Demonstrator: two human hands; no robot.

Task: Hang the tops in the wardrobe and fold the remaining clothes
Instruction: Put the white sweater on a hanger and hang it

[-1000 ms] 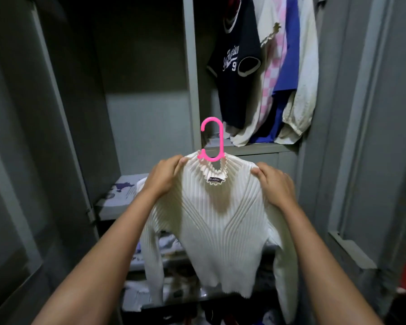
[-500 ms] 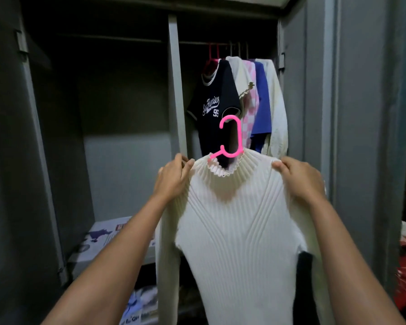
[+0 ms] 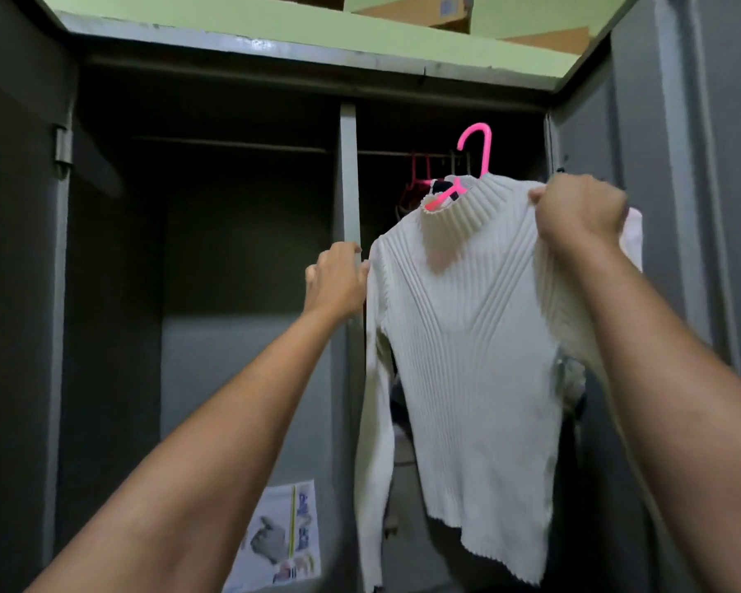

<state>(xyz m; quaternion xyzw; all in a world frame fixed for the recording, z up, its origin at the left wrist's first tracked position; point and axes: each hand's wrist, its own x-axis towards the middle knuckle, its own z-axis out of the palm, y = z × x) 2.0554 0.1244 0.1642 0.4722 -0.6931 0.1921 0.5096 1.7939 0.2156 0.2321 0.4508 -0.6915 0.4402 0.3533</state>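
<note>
A white ribbed turtleneck sweater (image 3: pixel 467 344) hangs on a pink hanger (image 3: pixel 476 149), tilted with its right shoulder higher. My right hand (image 3: pixel 578 214) grips that right shoulder and holds the sweater up in front of the wardrobe's right compartment. The hanger's hook is near the rail (image 3: pixel 403 153), and I cannot tell whether it touches. My left hand (image 3: pixel 336 282) is at the sweater's left shoulder, fingers curled at its edge beside the centre post (image 3: pixel 348 177). Other hanging tops are mostly hidden behind the sweater; only red hangers (image 3: pixel 418 177) show.
The grey wardrobe stands with both doors open; its left compartment (image 3: pixel 215 233) is dark, with a bare rail. A printed paper sheet (image 3: pixel 281 537) lies low in the left compartment. Cardboard boxes (image 3: pixel 441 10) sit on top of the wardrobe.
The sweater has been lifted and moved right toward the rail, tilting right-side up. My view has tipped upward. My left hand has slipped down to the sweater's left edge.
</note>
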